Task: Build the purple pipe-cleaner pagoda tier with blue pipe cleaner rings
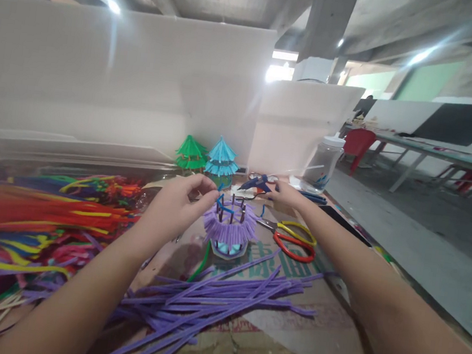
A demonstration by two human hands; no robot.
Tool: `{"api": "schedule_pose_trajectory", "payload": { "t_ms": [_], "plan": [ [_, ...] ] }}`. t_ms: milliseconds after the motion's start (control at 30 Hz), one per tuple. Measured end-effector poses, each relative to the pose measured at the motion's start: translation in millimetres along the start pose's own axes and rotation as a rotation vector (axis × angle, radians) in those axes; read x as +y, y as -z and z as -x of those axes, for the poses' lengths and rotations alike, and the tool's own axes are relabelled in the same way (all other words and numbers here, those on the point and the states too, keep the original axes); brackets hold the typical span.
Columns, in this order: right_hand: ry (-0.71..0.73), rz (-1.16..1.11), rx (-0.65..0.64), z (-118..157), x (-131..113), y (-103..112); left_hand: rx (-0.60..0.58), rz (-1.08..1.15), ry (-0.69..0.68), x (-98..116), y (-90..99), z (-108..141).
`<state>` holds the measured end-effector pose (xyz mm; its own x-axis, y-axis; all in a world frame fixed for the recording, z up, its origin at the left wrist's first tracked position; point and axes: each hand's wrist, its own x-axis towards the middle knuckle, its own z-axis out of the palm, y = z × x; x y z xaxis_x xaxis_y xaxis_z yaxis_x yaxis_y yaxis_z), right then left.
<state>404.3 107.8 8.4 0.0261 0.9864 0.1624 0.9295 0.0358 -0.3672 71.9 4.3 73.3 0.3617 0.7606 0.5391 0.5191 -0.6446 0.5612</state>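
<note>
A small round pavilion model (229,232) with a purple pipe-cleaner skirt roof and brown upright posts stands upright in the middle. My left hand (186,198) is at its left side, thumb and finger pinched on a short bent blue pipe cleaner (226,208) by the posts. Behind the model on the right, my right hand (287,196) grips the handle of a dark blue glue gun (257,183), whose nozzle points left. Yellow-and-red-handled scissors (297,242) lie just right of the model, below my right wrist.
Purple pipe cleaners (222,300) lie loose in front, with several coloured bundles (45,206) at left. Finished green (191,153) and light-blue (221,155) pavilions stand at the back. A clear plastic jar (323,164) is at the back right, near the table edge.
</note>
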Motion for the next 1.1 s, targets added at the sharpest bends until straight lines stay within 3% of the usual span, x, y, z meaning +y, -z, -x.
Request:
{"api": "schedule_pose_trajectory", "payload": {
  "t_ms": [233, 400, 533, 767, 967, 1033, 1100],
  "plan": [
    [-0.073, -0.179, -0.011, -23, 1, -39, 0.020, -0.001, 0.056, -5, 8.7, -1],
    [-0.130, -0.250, 0.033, -27, -1, -43, 0.035, 0.028, 0.136, -8, 12.8, -1],
    [-0.117, -0.318, 0.090, -20, -1, -26, 0.065, 0.001, 0.099, -10, 14.5, -2],
    [-0.023, -0.475, 0.144, 20, -22, 28, 0.045, -0.003, 0.084, -7, 11.3, -4],
    [0.257, -0.830, 0.132, 64, -51, 46, 0.001, -0.012, 0.058, -5, 5.9, -4],
    [0.335, -0.845, 0.065, 74, -53, 48, -0.013, -0.003, 0.060, -6, 4.2, -4],
    [0.409, -0.760, -0.088, 80, -52, 53, -0.019, -0.001, 0.049, -6, 2.3, -4]
  ]
}}
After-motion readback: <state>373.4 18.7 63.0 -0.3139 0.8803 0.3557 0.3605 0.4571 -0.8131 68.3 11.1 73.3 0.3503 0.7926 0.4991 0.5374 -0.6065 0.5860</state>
